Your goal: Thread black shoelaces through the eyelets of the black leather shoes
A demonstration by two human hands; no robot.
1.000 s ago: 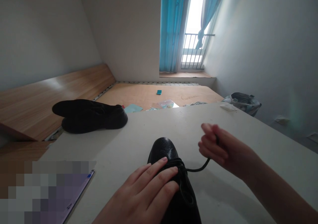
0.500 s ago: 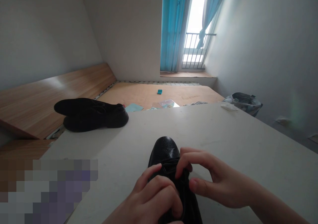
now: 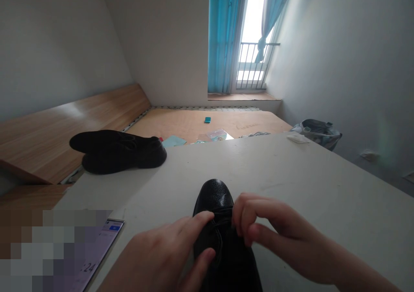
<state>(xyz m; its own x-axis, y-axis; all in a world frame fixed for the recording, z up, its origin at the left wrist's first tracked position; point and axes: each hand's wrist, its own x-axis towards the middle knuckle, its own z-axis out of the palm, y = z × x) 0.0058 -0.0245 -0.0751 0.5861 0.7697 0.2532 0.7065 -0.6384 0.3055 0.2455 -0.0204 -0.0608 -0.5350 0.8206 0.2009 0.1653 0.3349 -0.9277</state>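
Head view, near to far. At the near edge, a black shoe (image 3: pixel 216 193) rests on a white table (image 3: pixel 291 171), its toe pointing away from the person; it lies directly between the two hands, and its rear part runs out of the frame. The left hand (image 3: pixel 161 249) flanks the shoe on the left, index fingertip and thumb parted and not closed on anything, the fingertip against the upper beside the lacing. A loop of black lace (image 3: pixel 221 238) lies on the upper just beyond this thumb. The right hand (image 3: pixel 274 233) bears on the opposite side, fingers curled in at the lacing with the thumb beneath them; whether a lace is pinched there cannot be told. To the left lies a flat device (image 3: pixel 102 242) with a lit screen, partly blurred out.

Farther off, dark footwear (image 3: pixel 129 156) sits at the table's left edge, well apart from both hands; whether it is one shoe or two is unclear. A small white packet (image 3: pixel 297 138) lies near the far right corner, just before a bag (image 3: pixel 323 132). Beyond the table, a tan surface (image 3: pixel 255 121) carries a small teal object (image 3: pixel 207 120) and a pale green sheet (image 3: pixel 174 141). Farthest away, blue curtains (image 3: pixel 223 37) hang at a barred window (image 3: pixel 255 16).
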